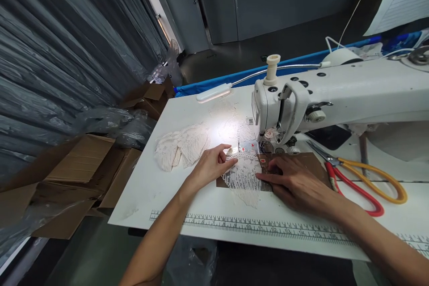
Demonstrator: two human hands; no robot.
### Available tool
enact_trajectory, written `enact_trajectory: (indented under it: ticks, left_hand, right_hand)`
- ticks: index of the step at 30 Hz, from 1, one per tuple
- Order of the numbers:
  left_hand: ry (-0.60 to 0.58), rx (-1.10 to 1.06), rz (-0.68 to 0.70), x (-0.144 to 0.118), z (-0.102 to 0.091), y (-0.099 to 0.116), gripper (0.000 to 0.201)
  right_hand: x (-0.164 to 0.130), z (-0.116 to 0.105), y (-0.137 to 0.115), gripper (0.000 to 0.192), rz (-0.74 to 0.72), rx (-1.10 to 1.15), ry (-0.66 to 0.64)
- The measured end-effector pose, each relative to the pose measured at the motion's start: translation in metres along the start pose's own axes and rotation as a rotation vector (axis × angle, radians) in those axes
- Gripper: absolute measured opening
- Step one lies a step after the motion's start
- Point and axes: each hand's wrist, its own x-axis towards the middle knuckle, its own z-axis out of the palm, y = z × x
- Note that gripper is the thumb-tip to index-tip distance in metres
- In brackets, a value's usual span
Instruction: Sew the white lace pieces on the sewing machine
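On the long white worktable [161, 196] with a printed ruler [254, 225] along its near edge: big white industrial sewing machine [338, 94], arm reaching left, lit at the needle by a slim white gooseneck lamp [214, 92]. Left of the table, open brown cardboard boxes [80, 165] on the floor. Right of the needle, 1 pair of scissors with red and yellow handles [362, 183]. Left of the lamp glow, a crumpled heap of cream lace [182, 147]. Under the presser foot, flat cream openwork lace piece [243, 174], net-patterned, scalloped at the edge, lying over a brown cardboard template [313, 163]. Left hand [211, 165] pinching the lace edge between thumb and fingertips. Right hand [295, 183] spread flat, pressing on the template just beside the lace.
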Motion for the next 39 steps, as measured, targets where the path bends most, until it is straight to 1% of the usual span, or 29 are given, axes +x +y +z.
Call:
enact_trajectory:
  ticks: [2, 3, 4, 6, 7, 8, 9, 10, 13, 18, 23, 28, 31, 36, 39]
  left_hand:
    - [0.121, 0.214, 0.162, 0.003, 0.003, 0.002, 0.036]
    - [0.145, 0.317, 0.287, 0.005, 0.005, 0.003, 0.033]
    - [0.132, 0.4, 0.437, 0.008, 0.008, 0.006, 0.031]
    - [0.026, 0.504, 0.757, 0.015, 0.014, 0.012, 0.027]
    - [-0.025, 0.538, 0.885, 0.019, 0.017, 0.014, 0.026]
    - [-0.062, 0.57, 0.975, 0.023, 0.019, 0.017, 0.026]
    - [-0.085, 0.605, 1.03, 0.026, 0.021, 0.019, 0.026]
    - [-0.103, 0.64, 1.056, 0.03, 0.022, 0.02, 0.028]
    - [-0.126, 0.714, 1.059, 0.036, 0.023, 0.018, 0.034]
    - [-0.076, 0.752, 1.021, 0.032, 0.024, 0.013, 0.037]
    - [-0.048, 0.778, 0.95, 0.025, 0.026, 0.015, 0.039]
    - [-0.033, 0.721, 0.86, 0.033, 0.03, 0.021, 0.04]
    - [-0.021, 0.655, 0.834, 0.039, 0.034, 0.019, 0.041]
    - [0.043, 0.575, 0.805, 0.038, 0.039, 0.011, 0.04]
    - [0.059, 0.545, 0.804, 0.036, 0.04, 0.008, 0.039]
  right_hand:
    - [0.0, 0.0, -0.001, 0.046, 0.003, 0.001, 0.006]
    - [0.001, -0.001, -0.003, 0.046, 0.003, -0.001, 0.01]
    - [0.001, -0.001, -0.004, 0.046, 0.004, -0.006, 0.014]
    - [0.001, -0.003, -0.006, 0.047, 0.009, -0.024, 0.021]
    - [0.001, -0.003, -0.008, 0.048, 0.012, -0.037, 0.024]
    - [0.002, -0.004, -0.009, 0.048, 0.015, -0.047, 0.024]
    - [0.002, -0.004, -0.009, 0.049, 0.016, -0.054, 0.023]
    - [0.002, -0.004, -0.009, 0.049, 0.015, -0.058, 0.022]
    - [0.001, -0.002, -0.008, 0.048, 0.011, -0.055, 0.019]
    - [0.001, 0.0, -0.004, 0.048, -0.001, -0.078, 0.012]
    - [0.001, 0.001, -0.005, 0.046, -0.015, -0.121, 0.032]
    - [0.0, 0.002, 0.005, 0.045, -0.005, -0.145, 0.093]
    - [-0.001, 0.002, 0.011, 0.042, 0.001, -0.139, 0.125]
    - [0.0, 0.002, 0.011, 0.043, 0.009, -0.147, 0.1]
    - [0.001, 0.002, 0.008, 0.043, 0.029, -0.171, 0.1]
